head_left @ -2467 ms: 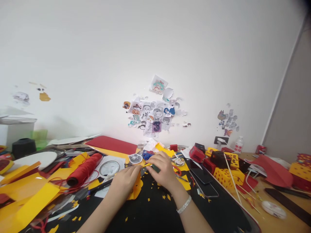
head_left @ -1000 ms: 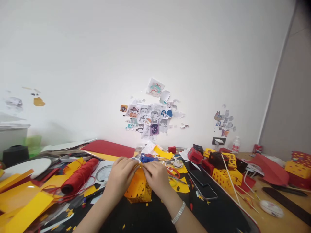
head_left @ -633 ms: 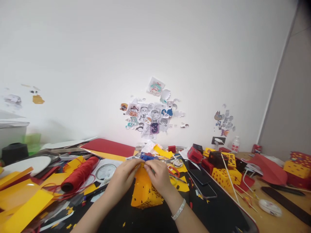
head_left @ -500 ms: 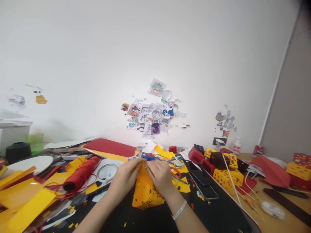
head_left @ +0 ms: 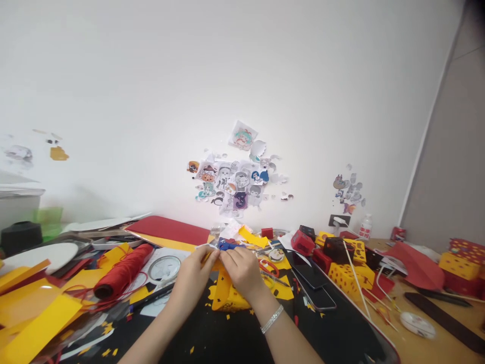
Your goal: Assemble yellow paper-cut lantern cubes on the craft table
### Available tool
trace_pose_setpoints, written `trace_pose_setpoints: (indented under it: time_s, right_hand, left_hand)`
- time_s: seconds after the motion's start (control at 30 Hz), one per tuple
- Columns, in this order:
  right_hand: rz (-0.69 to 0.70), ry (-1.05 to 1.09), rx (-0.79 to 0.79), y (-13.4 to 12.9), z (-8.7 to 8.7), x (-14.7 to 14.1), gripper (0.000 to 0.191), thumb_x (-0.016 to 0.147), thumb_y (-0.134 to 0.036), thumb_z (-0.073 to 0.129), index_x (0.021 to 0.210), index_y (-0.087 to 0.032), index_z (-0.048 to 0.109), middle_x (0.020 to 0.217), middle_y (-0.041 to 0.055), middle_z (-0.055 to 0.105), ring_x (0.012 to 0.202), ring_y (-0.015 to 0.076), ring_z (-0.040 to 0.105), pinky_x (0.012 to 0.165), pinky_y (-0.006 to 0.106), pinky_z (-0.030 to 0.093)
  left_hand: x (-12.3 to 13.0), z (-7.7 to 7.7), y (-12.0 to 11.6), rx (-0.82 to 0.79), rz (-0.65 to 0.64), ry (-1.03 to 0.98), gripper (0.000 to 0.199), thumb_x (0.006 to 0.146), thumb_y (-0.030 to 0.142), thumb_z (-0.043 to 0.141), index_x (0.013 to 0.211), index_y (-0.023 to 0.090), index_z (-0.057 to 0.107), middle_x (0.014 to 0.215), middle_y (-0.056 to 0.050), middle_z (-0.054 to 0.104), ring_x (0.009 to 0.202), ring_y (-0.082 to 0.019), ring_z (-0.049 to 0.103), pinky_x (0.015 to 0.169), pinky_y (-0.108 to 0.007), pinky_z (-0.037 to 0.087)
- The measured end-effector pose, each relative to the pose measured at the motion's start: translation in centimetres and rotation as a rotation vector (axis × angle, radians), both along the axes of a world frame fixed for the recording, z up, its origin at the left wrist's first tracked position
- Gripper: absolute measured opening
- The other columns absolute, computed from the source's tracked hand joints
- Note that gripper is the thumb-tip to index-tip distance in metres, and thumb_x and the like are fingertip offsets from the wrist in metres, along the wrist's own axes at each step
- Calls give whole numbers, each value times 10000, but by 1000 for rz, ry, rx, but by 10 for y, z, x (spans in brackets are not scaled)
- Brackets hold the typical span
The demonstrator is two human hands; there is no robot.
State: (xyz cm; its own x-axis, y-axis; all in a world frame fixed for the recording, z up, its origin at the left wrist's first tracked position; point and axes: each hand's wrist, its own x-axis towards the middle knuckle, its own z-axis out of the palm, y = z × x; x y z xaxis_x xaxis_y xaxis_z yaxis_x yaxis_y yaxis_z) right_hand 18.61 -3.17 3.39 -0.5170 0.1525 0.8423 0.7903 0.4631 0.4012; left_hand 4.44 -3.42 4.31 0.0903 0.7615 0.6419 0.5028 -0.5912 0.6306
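Covering part of the wooden table (head_left: 419, 349), a black mat (head_left: 212, 344) faces a white wall (head_left: 151, 101).

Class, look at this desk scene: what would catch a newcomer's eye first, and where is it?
The eye likely falls first on the bright yellow paper piece at the centre, with the left hand and right hand meeting at its top. Next come the big red spool of thread to the left and the cluster of cartoon cut-outs on the white wall above.
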Motion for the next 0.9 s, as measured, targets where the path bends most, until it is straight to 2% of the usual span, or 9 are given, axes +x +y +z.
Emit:
trace_pose_setpoints:
  time_s: [0.23, 0.37, 0.5, 0.7, 0.9]
  right_hand:
    - [0, 35, -56, 5, -4, -1, 240, 911, -141, 439, 726, -177, 588, 626, 23, 592, 604, 148, 523, 528, 282, 368]
    - [-19, 52, -5, 4, -3, 4, 206, 901, -138, 459, 749, -169, 593, 630, 25, 592, 593, 154, 516, 516, 292, 360]
    - [7, 25, 48, 1, 0, 8, 183, 893, -107, 458, 798, -155, 606, 653, 44, 613, 618, 158, 541, 520, 290, 384]
    - [8, -73, 159, -7, 1, 3, 158, 866, -73, 488, 790, -138, 611, 616, 36, 602, 558, 148, 517, 483, 294, 371]
    - [46, -110, 187, -7, -2, 4, 109, 853, -77, 518, 832, -125, 613, 619, 27, 603, 575, 140, 526, 509, 282, 395]
  left_hand:
    - [-1, -11, 5, 7, 3, -14, 302, 812, 437, 385, 657, 223, 531, 632, -14, 634, 599, -199, 580, 590, -298, 452]
    - [-3, -15, 8, -55, -14, 19, 324, 815, 453, 381, 656, 211, 527, 619, -9, 611, 621, -203, 577, 601, -294, 445]
    - [-2, -16, 9, -43, -94, -32, 328, 841, 453, 375, 745, 202, 564, 707, -11, 639, 693, -198, 588, 655, -278, 449]
    - [1, -16, -3, 9, -3, -5, 365, 856, 480, 365, 652, 207, 493, 584, 27, 529, 579, -159, 504, 556, -247, 390]
    - [0, -21, -5, 17, 28, 49, 367, 875, 462, 329, 638, 216, 461, 568, 33, 512, 550, -148, 489, 536, -238, 370]
